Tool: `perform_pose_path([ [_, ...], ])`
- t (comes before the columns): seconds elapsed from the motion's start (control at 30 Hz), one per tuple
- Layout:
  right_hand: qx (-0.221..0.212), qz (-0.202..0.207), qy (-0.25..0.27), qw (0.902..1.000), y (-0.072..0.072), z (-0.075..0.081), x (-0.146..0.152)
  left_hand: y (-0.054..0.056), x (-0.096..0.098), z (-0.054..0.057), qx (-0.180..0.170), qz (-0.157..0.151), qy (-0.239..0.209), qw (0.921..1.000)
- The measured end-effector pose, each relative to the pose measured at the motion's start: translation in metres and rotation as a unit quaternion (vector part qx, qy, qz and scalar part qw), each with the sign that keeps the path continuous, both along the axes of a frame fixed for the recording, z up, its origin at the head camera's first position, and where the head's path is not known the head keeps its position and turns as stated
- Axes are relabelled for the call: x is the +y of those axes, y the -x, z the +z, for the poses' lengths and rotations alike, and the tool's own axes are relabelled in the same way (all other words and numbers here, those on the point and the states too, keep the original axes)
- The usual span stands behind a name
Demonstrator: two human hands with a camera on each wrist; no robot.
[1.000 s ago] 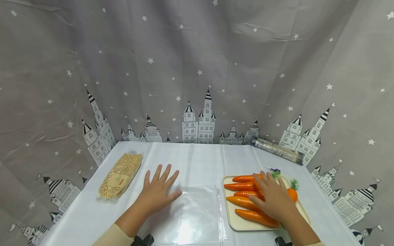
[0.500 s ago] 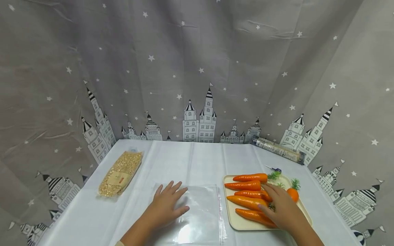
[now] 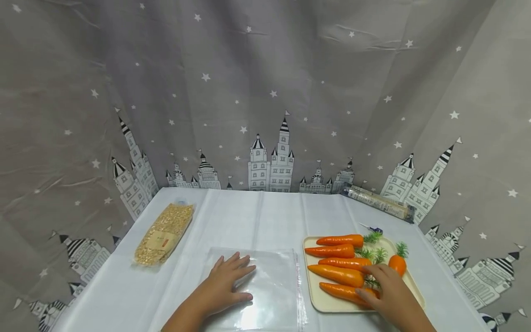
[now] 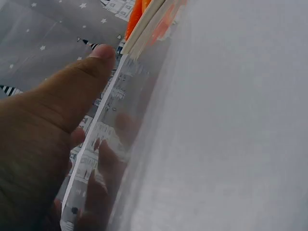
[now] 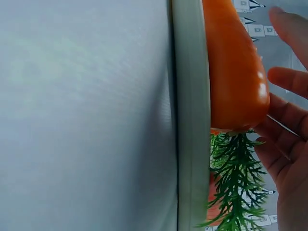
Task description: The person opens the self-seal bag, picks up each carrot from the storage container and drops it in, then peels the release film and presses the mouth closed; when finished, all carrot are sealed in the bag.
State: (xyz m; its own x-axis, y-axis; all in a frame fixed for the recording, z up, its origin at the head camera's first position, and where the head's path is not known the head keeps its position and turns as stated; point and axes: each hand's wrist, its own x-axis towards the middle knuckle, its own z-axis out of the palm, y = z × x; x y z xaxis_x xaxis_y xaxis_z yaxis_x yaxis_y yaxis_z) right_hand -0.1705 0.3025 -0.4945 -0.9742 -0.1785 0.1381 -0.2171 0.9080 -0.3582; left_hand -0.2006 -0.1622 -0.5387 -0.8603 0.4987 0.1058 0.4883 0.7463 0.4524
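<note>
Five carrots [image 3: 341, 263] lie in a row on a cream tray [image 3: 321, 303] — the right hand [image 3: 392, 295], fingers parted and loosely bent, is at the nearest one's thick end, contact unclear; the left hand [image 3: 224, 287] is spread over clear plastic bags [image 3: 275, 288].

Beyond the left hand [image 3: 221, 286], off to its left, a packet of yellowish grains [image 3: 175, 220] with a tan label [image 3: 161, 240] lies on the white-covered desk [image 3: 240, 216]. Beyond the right hand [image 3: 390, 293] lie a small dark-handled tool [image 3: 375, 229] and, farther off, a long wrapped packet [image 3: 378, 201]. Past both hands hangs a grey curtain [image 3: 224, 46] printed with stars [image 3: 205, 77] and castles [image 3: 281, 166].
</note>
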Motion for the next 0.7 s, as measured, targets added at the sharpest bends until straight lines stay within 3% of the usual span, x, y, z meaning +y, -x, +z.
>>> perform_pose_path([
  [0.13,-0.015,0.01,-0.003,0.9998,-0.003,-0.002,0.003,0.001,-0.003,-0.004,-0.012,-0.01,0.001,0.9999],
  [0.7,-0.051,0.06,-0.033,0.9964,-0.002,-0.003,0.014,0.003,-0.007,-0.01,0.01,-0.003,-0.002,0.9999],
])
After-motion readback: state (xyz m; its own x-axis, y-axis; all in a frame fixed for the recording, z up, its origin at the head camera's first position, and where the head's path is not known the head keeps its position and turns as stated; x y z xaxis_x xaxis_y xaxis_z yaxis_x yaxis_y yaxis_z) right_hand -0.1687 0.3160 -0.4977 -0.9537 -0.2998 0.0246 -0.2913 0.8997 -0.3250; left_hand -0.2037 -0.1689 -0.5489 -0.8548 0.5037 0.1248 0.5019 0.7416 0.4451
